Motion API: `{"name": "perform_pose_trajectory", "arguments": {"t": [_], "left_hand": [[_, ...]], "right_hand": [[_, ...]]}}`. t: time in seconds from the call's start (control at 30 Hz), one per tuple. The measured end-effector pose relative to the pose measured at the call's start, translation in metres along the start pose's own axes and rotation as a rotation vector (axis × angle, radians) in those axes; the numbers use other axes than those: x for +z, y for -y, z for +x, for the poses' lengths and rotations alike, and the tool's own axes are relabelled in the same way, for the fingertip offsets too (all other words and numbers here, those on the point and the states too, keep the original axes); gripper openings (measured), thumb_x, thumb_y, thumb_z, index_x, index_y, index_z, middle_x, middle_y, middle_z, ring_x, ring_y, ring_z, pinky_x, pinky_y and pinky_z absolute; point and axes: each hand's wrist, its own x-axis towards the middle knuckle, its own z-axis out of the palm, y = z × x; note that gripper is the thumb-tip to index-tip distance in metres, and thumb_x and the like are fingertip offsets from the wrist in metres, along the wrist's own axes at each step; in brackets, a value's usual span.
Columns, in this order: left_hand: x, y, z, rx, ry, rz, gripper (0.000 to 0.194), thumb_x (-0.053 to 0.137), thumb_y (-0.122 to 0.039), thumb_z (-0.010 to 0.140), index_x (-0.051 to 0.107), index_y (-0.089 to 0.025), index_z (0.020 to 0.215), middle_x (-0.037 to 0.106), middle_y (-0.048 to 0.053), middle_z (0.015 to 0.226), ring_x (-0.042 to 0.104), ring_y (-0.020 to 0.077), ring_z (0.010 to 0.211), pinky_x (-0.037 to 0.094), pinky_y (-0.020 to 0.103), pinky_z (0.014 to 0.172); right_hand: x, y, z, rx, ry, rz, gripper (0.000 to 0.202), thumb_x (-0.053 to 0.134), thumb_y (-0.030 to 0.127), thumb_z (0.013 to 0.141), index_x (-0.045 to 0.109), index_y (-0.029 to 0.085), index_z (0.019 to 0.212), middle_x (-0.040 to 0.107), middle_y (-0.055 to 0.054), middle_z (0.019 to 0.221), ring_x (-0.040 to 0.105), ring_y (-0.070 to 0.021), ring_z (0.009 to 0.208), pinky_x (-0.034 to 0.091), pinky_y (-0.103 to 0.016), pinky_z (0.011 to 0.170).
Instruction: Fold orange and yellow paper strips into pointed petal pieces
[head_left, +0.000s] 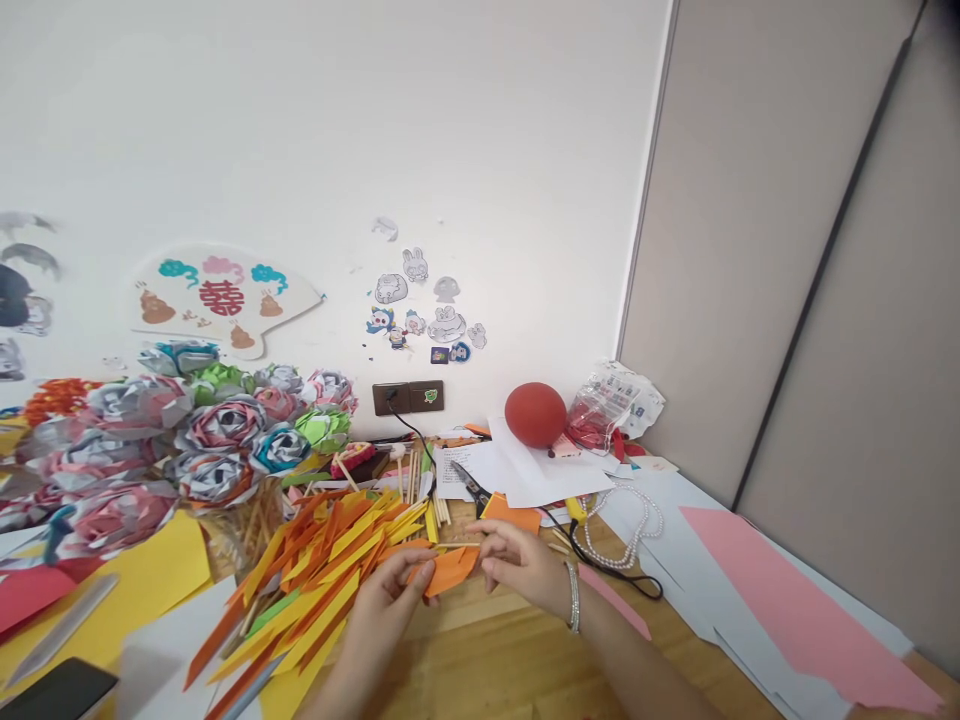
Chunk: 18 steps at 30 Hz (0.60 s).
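Note:
My left hand (397,590) pinches a folded orange paper piece (453,571) between thumb and fingers, above the wooden table (480,670). Just right of that piece is my right hand (521,565), its thumb and fingers apart, with the fingertips close to the paper's right end. A bracelet circles the right wrist. To the left of my left hand lies a large pile of folded orange and yellow paper strips (330,570), with a few green ones among them.
Paper flowers (225,424) fill the back left. Behind my hands are scissors (471,484), white sheets and a red balloon (535,414). A yellow tool (576,509) with a black cord, bead strings (646,530) and pink paper (795,610) lie rightward. A phone (64,690) is front left.

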Motion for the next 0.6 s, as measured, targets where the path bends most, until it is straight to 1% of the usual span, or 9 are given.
{"name": "perform_pose_trajectory", "arguments": {"t": [0.1, 0.17, 0.2, 0.27, 0.3, 0.4, 0.5, 0.6], "left_hand": [[0.002, 0.0, -0.002, -0.006, 0.015, -0.04, 0.05, 0.066, -0.064, 0.059, 0.061, -0.019, 0.081, 0.059, -0.004, 0.05, 0.058, 0.0178, 0.049, 0.044, 0.029, 0.057], [0.003, -0.001, -0.002, -0.007, 0.032, -0.061, 0.049, 0.066, -0.063, 0.061, 0.06, -0.019, 0.084, 0.057, -0.005, 0.047, 0.058, 0.0174, 0.05, 0.044, 0.028, 0.057], [0.004, -0.001, -0.003, -0.009, 0.041, -0.073, 0.049, 0.066, -0.063, 0.062, 0.059, -0.019, 0.084, 0.057, -0.005, 0.047, 0.057, 0.0171, 0.049, 0.044, 0.027, 0.057], [0.005, -0.002, -0.003, -0.014, 0.06, -0.096, 0.049, 0.067, -0.063, 0.061, 0.059, -0.019, 0.082, 0.058, -0.005, 0.048, 0.057, 0.0165, 0.049, 0.043, 0.027, 0.056], [0.005, -0.002, -0.002, -0.015, 0.067, -0.106, 0.049, 0.068, -0.063, 0.06, 0.058, -0.019, 0.08, 0.058, -0.005, 0.049, 0.057, 0.0162, 0.049, 0.043, 0.027, 0.056], [0.005, -0.002, -0.002, -0.014, 0.079, -0.119, 0.048, 0.069, -0.063, 0.059, 0.059, -0.019, 0.077, 0.059, -0.004, 0.05, 0.057, 0.0163, 0.051, 0.043, 0.027, 0.057], [0.005, -0.001, -0.002, -0.006, 0.095, -0.13, 0.048, 0.068, -0.062, 0.061, 0.06, -0.019, 0.078, 0.06, -0.003, 0.052, 0.058, 0.0167, 0.052, 0.044, 0.028, 0.058], [0.003, -0.002, -0.003, -0.005, 0.143, -0.162, 0.047, 0.067, -0.061, 0.064, 0.06, -0.018, 0.084, 0.063, -0.001, 0.058, 0.06, 0.0181, 0.057, 0.046, 0.03, 0.062]], "right_hand": [[0.006, 0.005, -0.001, -0.082, -0.016, -0.181, 0.033, 0.058, 0.017, 0.075, 0.061, 0.023, 0.107, 0.06, -0.002, 0.097, 0.057, -0.0111, 0.067, 0.047, -0.027, 0.068], [0.011, 0.007, -0.001, -0.141, -0.028, -0.299, 0.025, 0.06, 0.016, 0.073, 0.065, 0.022, 0.096, 0.059, -0.002, 0.093, 0.056, -0.012, 0.069, 0.047, -0.027, 0.071], [0.013, 0.007, 0.0, -0.162, -0.041, -0.32, 0.02, 0.061, 0.017, 0.073, 0.066, 0.022, 0.091, 0.059, -0.002, 0.09, 0.056, -0.0127, 0.07, 0.047, -0.027, 0.07], [0.017, 0.007, 0.001, -0.187, -0.085, -0.302, 0.009, 0.063, 0.023, 0.075, 0.066, 0.02, 0.082, 0.058, -0.001, 0.083, 0.056, -0.0139, 0.071, 0.047, -0.026, 0.068], [0.018, 0.006, 0.001, -0.193, -0.107, -0.285, 0.007, 0.063, 0.026, 0.076, 0.065, 0.019, 0.079, 0.058, -0.001, 0.08, 0.056, -0.0143, 0.072, 0.046, -0.025, 0.066], [0.022, 0.003, 0.002, -0.173, -0.176, -0.246, 0.015, 0.063, 0.032, 0.078, 0.064, 0.018, 0.072, 0.058, -0.002, 0.075, 0.055, -0.0146, 0.07, 0.046, -0.025, 0.064], [0.026, 0.001, 0.003, -0.119, -0.238, -0.207, 0.014, 0.062, 0.03, 0.077, 0.062, 0.018, 0.071, 0.059, -0.002, 0.073, 0.054, -0.0142, 0.067, 0.044, -0.025, 0.061], [0.027, -0.001, 0.003, -0.117, -0.281, -0.193, 0.01, 0.061, 0.026, 0.076, 0.061, 0.018, 0.069, 0.059, -0.001, 0.071, 0.055, -0.0147, 0.068, 0.044, -0.025, 0.062]]}}
